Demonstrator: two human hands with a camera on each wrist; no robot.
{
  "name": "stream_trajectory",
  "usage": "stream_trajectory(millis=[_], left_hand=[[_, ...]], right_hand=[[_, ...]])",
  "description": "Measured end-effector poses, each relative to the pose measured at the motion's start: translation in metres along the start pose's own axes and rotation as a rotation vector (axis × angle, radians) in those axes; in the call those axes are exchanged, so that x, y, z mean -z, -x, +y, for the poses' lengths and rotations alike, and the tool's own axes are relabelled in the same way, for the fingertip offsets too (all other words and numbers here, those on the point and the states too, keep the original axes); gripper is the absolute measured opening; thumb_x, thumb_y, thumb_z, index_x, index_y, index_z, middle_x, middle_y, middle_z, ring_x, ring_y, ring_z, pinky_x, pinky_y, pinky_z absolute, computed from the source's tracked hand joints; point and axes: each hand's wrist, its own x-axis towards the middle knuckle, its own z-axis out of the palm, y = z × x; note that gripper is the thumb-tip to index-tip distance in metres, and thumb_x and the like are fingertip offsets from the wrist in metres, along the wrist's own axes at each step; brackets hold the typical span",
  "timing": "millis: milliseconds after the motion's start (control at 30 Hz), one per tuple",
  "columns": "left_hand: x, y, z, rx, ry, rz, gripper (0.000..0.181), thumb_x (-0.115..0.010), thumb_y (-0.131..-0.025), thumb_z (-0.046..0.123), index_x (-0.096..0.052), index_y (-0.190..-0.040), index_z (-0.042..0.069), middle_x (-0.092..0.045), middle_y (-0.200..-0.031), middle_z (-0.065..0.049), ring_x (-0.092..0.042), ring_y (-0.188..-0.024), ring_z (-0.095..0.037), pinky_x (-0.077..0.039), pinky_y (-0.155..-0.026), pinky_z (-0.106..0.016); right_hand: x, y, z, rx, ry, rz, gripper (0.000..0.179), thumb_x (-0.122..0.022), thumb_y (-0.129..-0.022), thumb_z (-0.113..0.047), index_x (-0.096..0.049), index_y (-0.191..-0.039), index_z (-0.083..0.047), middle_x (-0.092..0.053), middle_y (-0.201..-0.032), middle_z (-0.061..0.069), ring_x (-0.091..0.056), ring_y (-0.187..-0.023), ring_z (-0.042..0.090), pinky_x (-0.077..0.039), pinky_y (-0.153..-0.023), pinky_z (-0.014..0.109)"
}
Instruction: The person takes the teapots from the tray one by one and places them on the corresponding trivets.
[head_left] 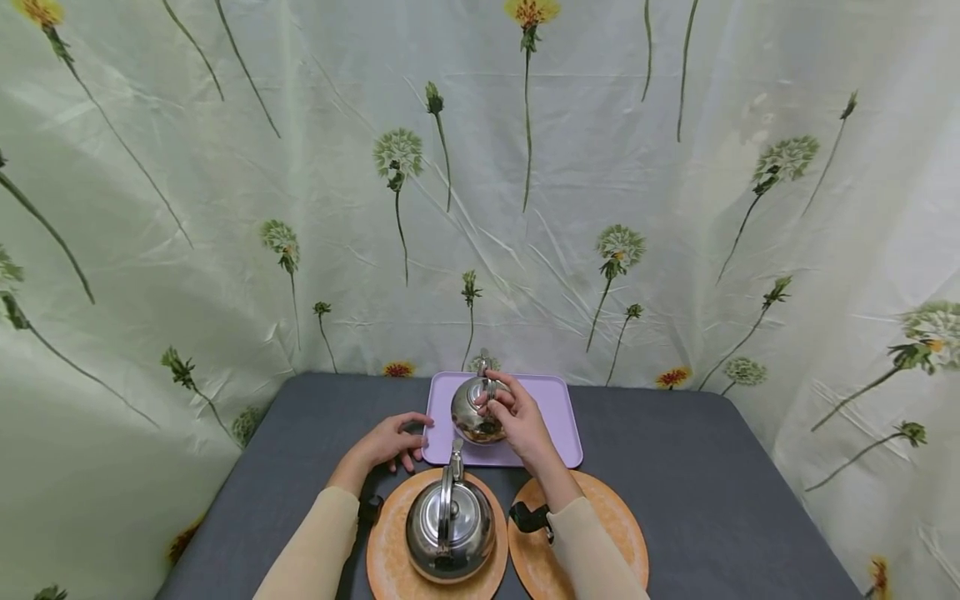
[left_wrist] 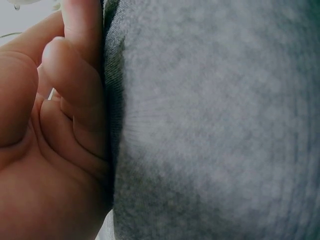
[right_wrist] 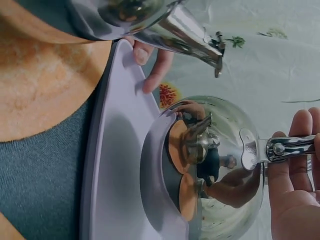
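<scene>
A shiny steel kettle (head_left: 467,421) stands on a lilac tray (head_left: 553,421) toward the back of the table, its spout pointing away. My right hand (head_left: 527,427) grips that kettle's handle (right_wrist: 292,147), fingers around the metal bar. At the tray's left rim rests my left hand (head_left: 388,442), its fingers loosely bent and the fingertips (right_wrist: 159,75) over the edge. The left wrist view shows mostly that palm beside the grey cloth. Nearer to me, a second steel kettle (head_left: 431,542) sits with its handle upright, between my forearms.
Under the nearer kettle lies a round orange mat (head_left: 384,542); another orange mat (head_left: 618,533) lies to its right, partly beneath my right sleeve. Dark grey cloth (head_left: 697,500) covers the table. A flower-printed curtain (head_left: 562,250) hangs behind it and at both sides.
</scene>
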Motion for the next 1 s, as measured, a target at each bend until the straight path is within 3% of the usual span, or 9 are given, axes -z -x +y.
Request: stream_trajectory(millis=[400,1000], left_hand=[[-0.002,0.001,0.002,-0.006,-0.003,-0.014,0.043,-0.067,-0.104,0.02,-0.059,-0.147,0.014,-0.07,-0.076,-0.003,-0.066,-0.053,-0.011,-0.044,-0.045,-0.024],[0.001,0.002,0.005,-0.008,-0.019,-0.024,0.044,-0.068,-0.103,0.021,-0.06,-0.146,0.014,-0.07,-0.076,-0.004,-0.066,-0.053,-0.012,-0.044,-0.045,-0.025]], right_hand=[[0.011,0.024,-0.019,0.015,0.041,0.031,0.05,-0.053,-0.107,0.004,-0.052,-0.154,-0.014,-0.072,-0.115,0.025,-0.072,-0.094,0.011,-0.058,-0.09,0.028],[0.032,0.065,-0.035,0.05,0.024,0.09,0.049,-0.053,-0.107,0.005,-0.048,-0.155,-0.005,-0.073,-0.108,0.003,-0.072,-0.093,0.009,-0.058,-0.091,0.022]])
